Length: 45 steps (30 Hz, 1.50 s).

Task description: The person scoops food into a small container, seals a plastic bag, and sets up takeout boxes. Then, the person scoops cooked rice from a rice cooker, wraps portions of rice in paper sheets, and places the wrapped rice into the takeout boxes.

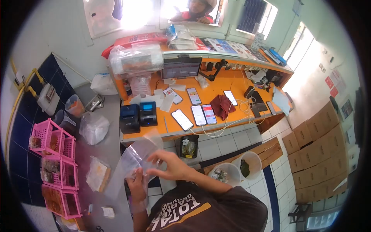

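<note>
A large clear plastic bag (133,154) hangs in front of my body, above the edge of the grey counter. My left hand (136,187) is closed on its lower part, fingers pinching the film. Just to the right and slightly higher, my right hand (167,164) is beside the bag, thumb and forefinger apart. Whether its fingertips touch the film is hard to make out. On the counter to the left lie a plastic-wrapped block-shaped pack (98,176) and a bundle of clear plastic bags (94,127).
Pink baskets (63,170) with packed goods line the left wall. The orange desk (154,129) holds several phones, two small printers (139,116) and a maroon cloth (223,107). Bins (251,160) stand at right, before stacked cartons (317,150). A person (199,11) is at the window.
</note>
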Tool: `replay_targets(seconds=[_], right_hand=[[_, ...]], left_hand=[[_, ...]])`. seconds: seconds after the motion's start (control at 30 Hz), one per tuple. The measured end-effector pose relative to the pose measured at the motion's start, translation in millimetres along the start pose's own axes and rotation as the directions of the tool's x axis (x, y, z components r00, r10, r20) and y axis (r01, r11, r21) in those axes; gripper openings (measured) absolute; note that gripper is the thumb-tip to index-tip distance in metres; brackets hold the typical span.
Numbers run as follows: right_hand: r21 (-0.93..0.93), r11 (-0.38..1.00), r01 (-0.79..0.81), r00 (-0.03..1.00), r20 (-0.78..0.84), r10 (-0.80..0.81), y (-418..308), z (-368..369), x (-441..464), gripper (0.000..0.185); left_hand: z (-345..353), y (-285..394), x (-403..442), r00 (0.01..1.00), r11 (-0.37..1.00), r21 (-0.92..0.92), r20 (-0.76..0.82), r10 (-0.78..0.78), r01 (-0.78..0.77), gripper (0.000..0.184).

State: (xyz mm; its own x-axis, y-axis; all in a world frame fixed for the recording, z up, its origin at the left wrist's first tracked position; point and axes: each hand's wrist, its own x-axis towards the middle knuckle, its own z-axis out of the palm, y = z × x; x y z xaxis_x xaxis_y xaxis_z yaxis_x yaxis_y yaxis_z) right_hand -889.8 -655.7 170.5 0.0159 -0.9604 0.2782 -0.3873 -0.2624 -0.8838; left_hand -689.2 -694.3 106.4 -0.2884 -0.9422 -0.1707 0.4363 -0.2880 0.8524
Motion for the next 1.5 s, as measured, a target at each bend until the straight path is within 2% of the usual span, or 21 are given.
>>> replay_targets(seconds=[0.07,0.1,0.13,0.27,0.37,0.47,0.5,0.57,0.63,0.77,0.83,0.93,1.0,1.07,1.1,1.17,1.2,1.3,1.37,1.43,1.5], right_hand=[[0.038,0.998,-0.039,0.998,0.048,0.038,23,-12,0,0.039],[0.065,0.996,-0.066,0.995,0.082,0.061,37,-18,1,0.038],[0.076,0.994,-0.075,0.993,0.097,0.068,53,-25,2,0.038],[0.265,0.946,-0.188,0.976,0.160,0.149,87,-44,6,0.031],[0.314,0.906,-0.285,0.941,0.272,0.201,98,-44,6,0.029],[0.231,0.929,-0.289,0.930,0.296,0.216,110,-44,11,0.024],[0.186,0.937,-0.295,0.941,0.226,0.251,119,-44,11,0.021],[0.106,0.953,-0.284,0.949,0.170,0.264,125,-42,12,0.016],[0.101,0.945,-0.311,0.925,0.262,0.276,118,-38,14,0.012],[0.145,0.907,-0.396,0.828,0.483,0.285,139,-9,20,0.010],[0.252,0.877,-0.408,0.859,0.432,0.275,143,6,27,0.009],[0.285,0.821,-0.494,0.812,0.488,0.320,138,36,36,0.012],[0.222,0.828,-0.515,0.786,0.507,0.353,117,57,46,0.017],[-0.003,0.930,-0.367,0.728,0.622,0.289,108,75,54,0.017],[-0.064,0.894,-0.444,0.661,0.650,0.375,110,86,56,0.017],[-0.116,0.878,-0.464,0.599,0.689,0.408,114,117,67,0.016],[-0.150,0.859,-0.489,0.542,0.719,0.434,117,125,67,0.015],[-0.169,0.837,-0.521,0.517,0.717,0.467,129,148,65,0.009],[-0.197,0.805,-0.559,0.489,0.706,0.513,137,163,61,0.009],[-0.082,0.701,-0.709,0.484,0.667,0.567,140,177,57,0.010],[-0.066,0.702,-0.709,0.521,0.622,0.584,140,188,56,0.010]], left_hand=[[34,-8,15,1.000,0.926,0.376,0.030,0.001,-0.012,0.015],[43,-24,31,0.990,0.960,0.259,0.110,0.084,-0.110,0.015],[45,-32,32,0.993,0.960,0.262,0.091,0.077,-0.099,0.015],[62,-46,45,0.998,0.942,0.330,-0.031,-0.050,0.058,0.025],[62,-78,62,0.993,0.934,0.349,-0.060,0.101,-0.074,0.031],[67,-78,63,0.993,0.930,0.359,-0.115,-0.037,0.076,0.031],[69,-80,68,0.990,0.931,0.354,-0.136,-0.040,0.086,0.031],[62,-76,66,0.995,0.918,0.385,-0.033,-0.090,0.095,0.028],[59,-63,59,0.989,0.786,0.602,-0.118,-0.084,0.139,0.028],[33,-83,46,0.956,0.875,0.474,-0.291,0.046,0.102,0.028],[17,-86,46,0.986,0.948,0.303,-0.162,-0.046,0.094,0.030],[-2,-82,36,0.970,0.974,0.203,-0.238,-0.048,0.098,0.033],[-21,-80,27,0.968,0.982,0.171,-0.247,-0.038,0.082,0.034],[-45,-96,18,0.924,0.909,0.361,-0.377,-0.060,0.206,0.032],[-56,-94,13,0.923,0.913,0.354,-0.382,-0.056,0.202,0.032],[-92,-89,9,0.891,0.864,0.312,-0.360,-0.277,0.395,0.032],[-101,-88,7,0.891,0.867,0.302,-0.354,-0.285,0.397,0.032],[-120,-91,8,0.940,0.990,0.086,-0.333,-0.075,0.109,0.032],[-140,-95,2,0.951,0.986,0.100,-0.293,-0.097,0.131,0.032],[-154,-88,0,0.959,0.981,0.112,-0.256,-0.123,0.156,0.031],[-165,-88,0,0.920,0.970,-0.066,-0.308,-0.242,0.234,0.032]])
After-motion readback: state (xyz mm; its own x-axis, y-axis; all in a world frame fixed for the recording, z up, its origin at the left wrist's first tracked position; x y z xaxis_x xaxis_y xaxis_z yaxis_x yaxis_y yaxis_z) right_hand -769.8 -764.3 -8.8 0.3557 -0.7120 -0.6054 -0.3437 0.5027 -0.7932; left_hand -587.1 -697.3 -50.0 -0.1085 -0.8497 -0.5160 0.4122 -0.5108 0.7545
